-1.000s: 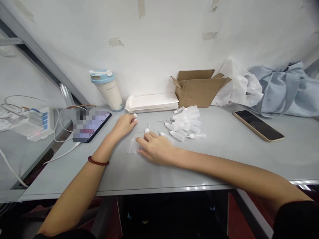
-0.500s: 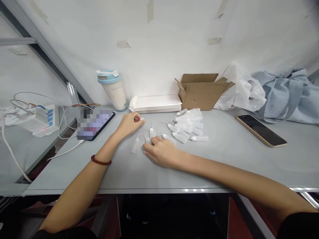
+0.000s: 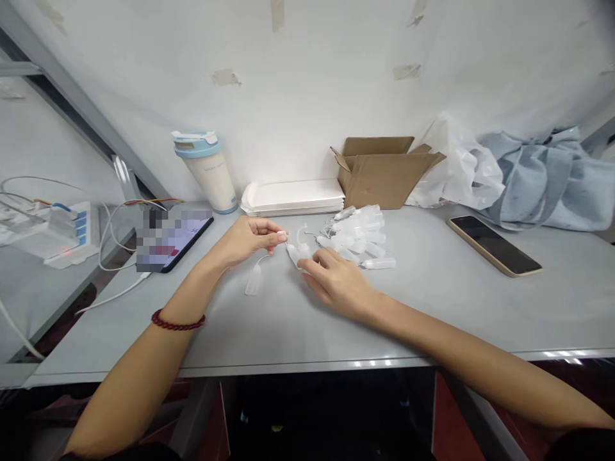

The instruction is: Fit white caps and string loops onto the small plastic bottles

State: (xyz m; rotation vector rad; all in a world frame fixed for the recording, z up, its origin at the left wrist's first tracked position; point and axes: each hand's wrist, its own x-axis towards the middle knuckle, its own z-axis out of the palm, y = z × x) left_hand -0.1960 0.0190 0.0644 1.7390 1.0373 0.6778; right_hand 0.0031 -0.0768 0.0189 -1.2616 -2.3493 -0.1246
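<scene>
My left hand (image 3: 257, 240) is closed in a pinch on a small white piece (image 3: 287, 235), too small to name surely. Just right of those fingertips, a slim translucent plastic tube (image 3: 293, 254) lies tilted, its lower end at the thumb and fingertips of my right hand (image 3: 336, 278). Beside it is another translucent tube (image 3: 303, 248) with a thin string, partly hidden by the right fingers. One more stringed tube (image 3: 253, 280) lies flat on the table below my left hand. Behind my right hand is a heap of similar tubes (image 3: 360, 232).
Along the wall stand a cup (image 3: 206, 173), a stack of white packets (image 3: 295, 197), an open cardboard box (image 3: 379, 182), a white plastic bag (image 3: 456, 166) and a blue cloth bag (image 3: 552, 179). Phones lie left (image 3: 180, 240) and right (image 3: 494, 246). Far left is a power strip (image 3: 72, 230).
My left hand has moved right and slightly nearer, up to the tube. The right hand has shifted a little right, and the tube by its fingers now tilts. The view has turned slightly.
</scene>
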